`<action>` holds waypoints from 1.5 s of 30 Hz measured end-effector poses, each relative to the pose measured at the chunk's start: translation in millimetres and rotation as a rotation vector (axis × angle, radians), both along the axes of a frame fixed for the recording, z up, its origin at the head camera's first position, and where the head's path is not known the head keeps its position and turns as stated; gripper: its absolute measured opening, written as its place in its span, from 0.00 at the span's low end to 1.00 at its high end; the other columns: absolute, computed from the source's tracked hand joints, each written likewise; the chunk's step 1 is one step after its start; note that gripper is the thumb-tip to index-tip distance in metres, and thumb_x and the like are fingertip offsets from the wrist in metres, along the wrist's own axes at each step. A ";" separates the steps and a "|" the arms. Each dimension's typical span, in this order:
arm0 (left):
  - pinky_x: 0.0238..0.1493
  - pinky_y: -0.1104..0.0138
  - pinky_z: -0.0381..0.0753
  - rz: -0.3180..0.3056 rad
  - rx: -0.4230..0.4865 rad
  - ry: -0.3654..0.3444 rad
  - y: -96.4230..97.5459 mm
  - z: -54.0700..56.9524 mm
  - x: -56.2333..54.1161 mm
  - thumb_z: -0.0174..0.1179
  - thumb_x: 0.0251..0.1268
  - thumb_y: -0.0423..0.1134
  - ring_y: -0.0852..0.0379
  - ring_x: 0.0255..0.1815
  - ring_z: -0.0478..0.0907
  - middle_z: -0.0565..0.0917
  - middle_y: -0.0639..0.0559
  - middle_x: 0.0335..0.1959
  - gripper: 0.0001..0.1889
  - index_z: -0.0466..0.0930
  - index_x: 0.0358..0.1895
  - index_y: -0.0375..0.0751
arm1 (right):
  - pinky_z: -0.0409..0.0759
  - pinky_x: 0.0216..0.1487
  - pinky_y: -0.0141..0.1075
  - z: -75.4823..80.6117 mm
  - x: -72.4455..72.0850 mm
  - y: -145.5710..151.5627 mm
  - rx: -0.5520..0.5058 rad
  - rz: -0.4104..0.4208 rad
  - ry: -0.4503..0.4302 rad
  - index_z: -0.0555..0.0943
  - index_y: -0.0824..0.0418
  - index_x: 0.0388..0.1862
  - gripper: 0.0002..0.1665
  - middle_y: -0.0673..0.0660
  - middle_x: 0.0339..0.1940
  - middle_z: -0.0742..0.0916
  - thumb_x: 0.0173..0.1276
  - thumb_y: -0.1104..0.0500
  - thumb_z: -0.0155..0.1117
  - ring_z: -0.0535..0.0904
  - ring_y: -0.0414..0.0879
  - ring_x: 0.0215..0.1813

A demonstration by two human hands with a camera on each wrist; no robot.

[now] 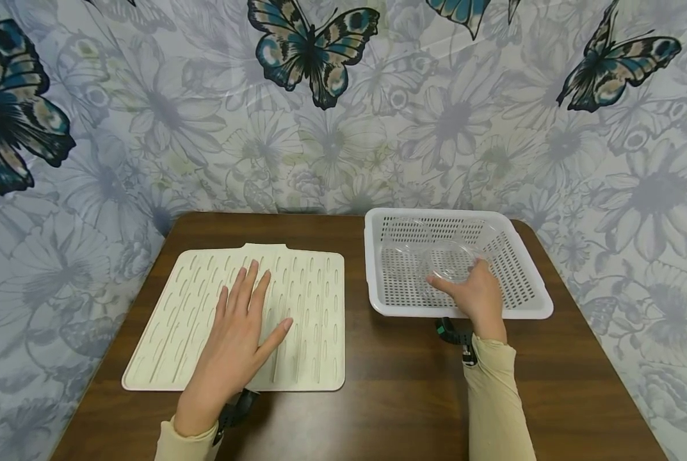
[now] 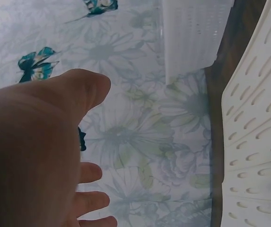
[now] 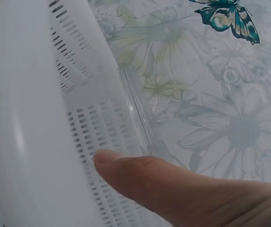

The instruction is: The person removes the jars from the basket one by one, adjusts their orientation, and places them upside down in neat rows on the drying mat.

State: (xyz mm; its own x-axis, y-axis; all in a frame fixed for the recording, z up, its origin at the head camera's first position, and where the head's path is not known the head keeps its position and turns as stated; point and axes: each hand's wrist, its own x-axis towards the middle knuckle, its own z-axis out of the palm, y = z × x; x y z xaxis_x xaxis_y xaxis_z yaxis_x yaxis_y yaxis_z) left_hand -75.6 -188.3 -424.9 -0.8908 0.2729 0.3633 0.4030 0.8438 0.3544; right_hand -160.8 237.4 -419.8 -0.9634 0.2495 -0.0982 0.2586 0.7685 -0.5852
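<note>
In the head view a white slotted plastic basket [image 1: 518, 282] stands at the right of the table. My right hand [image 1: 478, 298] reaches over its near rim and grips a clear round bowl [image 1: 449, 253], thumb on the left side, fingertips partly hidden. Behind that lies another clear round piece [image 1: 403, 230], faint against the slots. The right wrist view has my thumb [image 3: 135, 177] in front of the basket's slots, near a clear edge [image 3: 137, 111]. My left hand [image 1: 236, 339], fingers straight and spread, is over a cream ridged draining mat [image 1: 311, 320].
The brown wooden table [image 1: 378, 397] runs up to a wall covering [image 1: 343, 160] printed with flowers and butterflies. A strip of bare wood separates the mat from the basket. The basket's right side sits close to the table's right edge.
</note>
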 end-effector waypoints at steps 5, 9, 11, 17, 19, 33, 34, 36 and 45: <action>0.79 0.27 0.50 -0.005 0.001 -0.005 -1.4 0.9 0.0 0.66 0.80 0.55 0.34 0.90 0.43 0.48 0.37 0.91 0.45 0.58 0.87 0.34 | 0.78 0.65 0.69 -0.2 -1.3 -1.4 -0.014 -0.028 0.009 0.57 0.83 0.82 0.73 0.82 0.75 0.74 0.63 0.34 0.83 0.74 0.79 0.70; 0.80 0.27 0.50 -0.010 0.002 -0.006 -2.3 0.5 -0.6 0.65 0.80 0.55 0.33 0.90 0.44 0.50 0.36 0.90 0.44 0.58 0.87 0.34 | 0.78 0.65 0.69 0.0 -0.6 -2.7 -0.018 -0.046 0.032 0.59 0.80 0.83 0.72 0.82 0.75 0.74 0.61 0.35 0.85 0.73 0.79 0.71; 0.80 0.27 0.50 -0.010 -0.002 -0.005 -2.6 0.4 -0.6 0.65 0.80 0.56 0.32 0.90 0.45 0.50 0.35 0.90 0.44 0.59 0.87 0.34 | 0.79 0.63 0.69 0.3 0.9 -3.3 -0.028 -0.058 0.047 0.60 0.80 0.82 0.72 0.82 0.75 0.75 0.60 0.35 0.86 0.74 0.78 0.70; 0.79 0.28 0.51 -0.015 -0.005 0.017 -3.2 -0.2 -1.8 0.65 0.80 0.56 0.31 0.89 0.47 0.52 0.35 0.90 0.45 0.59 0.86 0.33 | 0.80 0.62 0.69 4.0 7.7 -2.9 -0.056 -0.081 0.096 0.60 0.80 0.83 0.72 0.81 0.74 0.75 0.60 0.37 0.87 0.75 0.78 0.70; 0.79 0.28 0.54 -0.029 0.000 0.044 -4.0 -0.8 -3.6 0.67 0.78 0.55 0.30 0.88 0.50 0.54 0.34 0.89 0.44 0.61 0.85 0.32 | 0.78 0.65 0.70 6.7 10.7 -2.9 -0.081 -0.089 0.101 0.57 0.79 0.84 0.73 0.81 0.76 0.74 0.60 0.37 0.87 0.73 0.77 0.72; 0.74 0.36 0.71 -0.161 0.150 0.085 -5.4 3.0 -11.5 0.78 0.66 0.50 0.39 0.85 0.62 0.60 0.41 0.87 0.49 0.63 0.86 0.40 | 0.77 0.67 0.68 32.2 40.7 -23.3 -0.137 -0.079 0.389 0.65 0.69 0.84 0.67 0.73 0.75 0.79 0.56 0.46 0.92 0.75 0.72 0.73; 0.73 0.37 0.72 -0.177 0.161 0.075 -4.3 4.4 -10.8 0.79 0.66 0.50 0.40 0.85 0.62 0.60 0.42 0.87 0.50 0.62 0.86 0.42 | 0.78 0.66 0.67 33.1 42.2 -26.2 -0.146 -0.070 0.435 0.68 0.68 0.83 0.65 0.72 0.74 0.80 0.54 0.47 0.93 0.76 0.70 0.72; 0.73 0.38 0.73 -0.203 0.173 0.065 -1.9 7.6 -10.2 0.79 0.66 0.51 0.41 0.85 0.62 0.60 0.43 0.88 0.50 0.61 0.87 0.43 | 0.79 0.65 0.64 35.1 44.3 -31.2 -0.146 -0.049 0.527 0.71 0.68 0.81 0.63 0.69 0.71 0.83 0.51 0.50 0.95 0.79 0.67 0.71; 0.73 0.41 0.74 -0.228 0.254 0.039 2.4 20.8 -15.8 0.80 0.66 0.49 0.45 0.85 0.63 0.60 0.48 0.88 0.51 0.60 0.88 0.48 | 0.76 0.60 0.52 52.9 40.6 -47.8 -0.051 0.078 0.818 0.78 0.62 0.77 0.62 0.64 0.64 0.86 0.42 0.53 0.99 0.81 0.58 0.65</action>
State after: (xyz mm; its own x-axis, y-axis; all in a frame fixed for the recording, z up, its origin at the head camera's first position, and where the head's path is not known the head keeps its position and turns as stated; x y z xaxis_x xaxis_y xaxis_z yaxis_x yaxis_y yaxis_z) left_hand -91.4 -185.9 -404.0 -0.8016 0.3597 0.4776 0.5882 0.6175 0.5222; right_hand -120.2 189.6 -367.0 -0.7500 0.1930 0.6327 -0.3177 0.7339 -0.6004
